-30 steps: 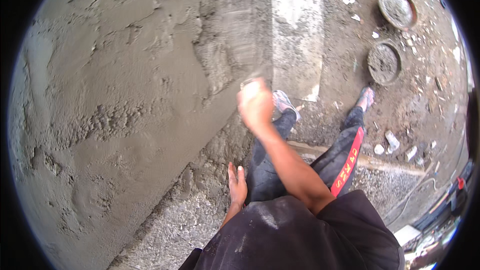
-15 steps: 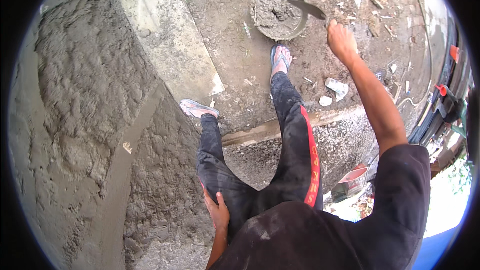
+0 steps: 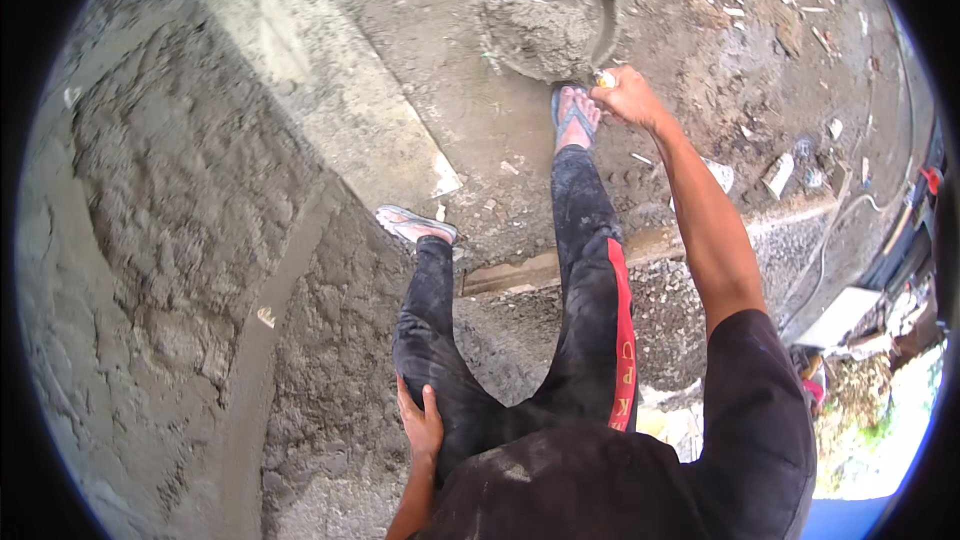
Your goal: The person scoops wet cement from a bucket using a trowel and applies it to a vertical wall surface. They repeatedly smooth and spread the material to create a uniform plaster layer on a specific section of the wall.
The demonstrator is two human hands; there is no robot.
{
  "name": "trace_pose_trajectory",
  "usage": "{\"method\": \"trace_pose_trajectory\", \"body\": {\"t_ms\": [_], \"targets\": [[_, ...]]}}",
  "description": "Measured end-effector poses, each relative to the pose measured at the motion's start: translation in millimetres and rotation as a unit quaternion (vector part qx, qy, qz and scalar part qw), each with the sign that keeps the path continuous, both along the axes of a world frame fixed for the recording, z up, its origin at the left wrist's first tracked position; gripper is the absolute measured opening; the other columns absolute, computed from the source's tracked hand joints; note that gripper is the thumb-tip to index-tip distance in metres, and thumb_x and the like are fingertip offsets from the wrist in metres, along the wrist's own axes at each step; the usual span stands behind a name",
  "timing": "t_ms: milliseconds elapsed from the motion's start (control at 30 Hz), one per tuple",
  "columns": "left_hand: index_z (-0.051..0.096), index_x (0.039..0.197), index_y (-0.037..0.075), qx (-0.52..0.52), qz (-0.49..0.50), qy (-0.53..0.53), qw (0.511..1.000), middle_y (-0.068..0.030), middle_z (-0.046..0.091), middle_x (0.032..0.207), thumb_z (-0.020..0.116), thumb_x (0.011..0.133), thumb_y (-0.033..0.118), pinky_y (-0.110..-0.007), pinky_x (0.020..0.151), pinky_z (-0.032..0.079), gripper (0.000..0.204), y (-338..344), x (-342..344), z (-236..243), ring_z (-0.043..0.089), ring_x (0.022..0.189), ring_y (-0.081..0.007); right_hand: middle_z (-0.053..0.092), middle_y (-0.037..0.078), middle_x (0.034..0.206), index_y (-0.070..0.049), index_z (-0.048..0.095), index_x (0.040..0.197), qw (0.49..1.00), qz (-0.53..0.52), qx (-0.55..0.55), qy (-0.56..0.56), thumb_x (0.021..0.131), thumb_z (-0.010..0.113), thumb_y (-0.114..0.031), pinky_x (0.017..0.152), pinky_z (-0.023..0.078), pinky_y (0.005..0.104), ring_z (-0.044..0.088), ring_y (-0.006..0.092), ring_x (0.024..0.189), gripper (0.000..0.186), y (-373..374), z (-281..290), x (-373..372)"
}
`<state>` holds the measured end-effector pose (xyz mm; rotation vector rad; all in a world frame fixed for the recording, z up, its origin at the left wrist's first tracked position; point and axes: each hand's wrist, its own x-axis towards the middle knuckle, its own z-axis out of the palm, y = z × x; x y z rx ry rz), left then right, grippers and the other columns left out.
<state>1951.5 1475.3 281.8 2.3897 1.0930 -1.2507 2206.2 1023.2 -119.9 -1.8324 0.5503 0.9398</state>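
My right hand (image 3: 632, 98) is closed around a trowel, whose pale handle end (image 3: 606, 79) shows beside the fingers. The trowel's blade cannot be made out; it seems covered by wet mortar. Just beyond the hand, a round bucket (image 3: 611, 15) holds grey mortar (image 3: 545, 15), heaped toward the near rim. My left hand (image 3: 424, 427) rests on my left thigh, thumb apart from the fingers, with nothing held.
Rough wet mortar (image 3: 160, 200) covers the ground on the left, with a smoother strip (image 3: 250, 370) through it. A mortar-smeared board (image 3: 330, 65) lies between it and the bucket. My sandalled feet straddle a low ledge (image 3: 510, 275). Litter (image 3: 778, 176) and a cable (image 3: 825, 240) lie to the right.
My right hand has come down and left, from beside the bucket to its near rim. The trowel blade, seen over the bucket before, no longer shows plainly. My left hand stays on the thigh.
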Motion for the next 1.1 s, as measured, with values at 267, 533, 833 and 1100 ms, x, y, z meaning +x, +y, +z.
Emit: {"method": "trace_pose_trajectory", "body": {"t_ms": [267, 533, 833, 1100], "targets": [[0.021, 0.162, -0.005, -0.057, 0.167, -0.041, 0.983, -0.0314, 0.037, 0.161, 0.057, 0.108, 0.033, -0.042, 0.122, 0.033, 0.075, 97.4, -26.7, 67.8, 0.040, 0.150, -0.0376, 0.053, -0.005, 0.065, -0.011, 0.060, 0.085, 0.984, -0.155, 0.054, -0.070, 0.096, 0.067, -0.026, 0.047, 0.034, 0.0266, 0.047, 0.0057, 0.053, 0.020, 20.7, 128.4, -36.9], [0.023, 0.163, 0.000, -0.044, 0.243, -0.125, 0.961, -0.0255, 0.036, 0.163, 0.048, 0.112, 0.032, -0.039, 0.124, 0.029, 0.066, 173.0, -64.8, 76.6, 0.036, 0.152, -0.0313, 0.067, 0.008, 0.081, -0.006, 0.063, 0.098, 0.879, -0.245, -0.306, -0.270, 0.099, 0.064, -0.027, 0.063, 0.049, 0.0398, 0.061, 0.0211, 0.069, 0.021, 332.6, 166.9, -82.5], [0.027, 0.162, -0.002, -0.026, 0.284, -0.110, 0.952, -0.0270, 0.039, 0.161, 0.049, 0.110, 0.045, -0.040, 0.120, 0.033, 0.073, 161.1, -106.8, 60.2, 0.041, 0.149, -0.0367, 0.069, 0.027, 0.084, -0.005, 0.060, 0.114, 0.986, 0.014, 0.047, -0.159, 0.084, 0.076, -0.027, 0.074, 0.053, 0.0573, 0.068, 0.0492, 0.082, 0.041, 497.5, 367.3, -122.3], [0.032, 0.159, -0.005, -0.020, 0.098, -0.060, 0.993, -0.0312, 0.040, 0.158, 0.052, 0.108, 0.041, -0.048, 0.121, 0.031, 0.071, 47.8, -75.0, 17.9, 0.039, 0.147, -0.0448, 0.071, 0.025, 0.096, -0.004, 0.049, 0.115, 0.834, 0.325, -0.428, -0.127, 0.103, 0.047, -0.016, 0.069, 0.061, 0.0520, 0.074, 0.0438, 0.082, 0.017, 26.2, 144.5, 35.0]]}}
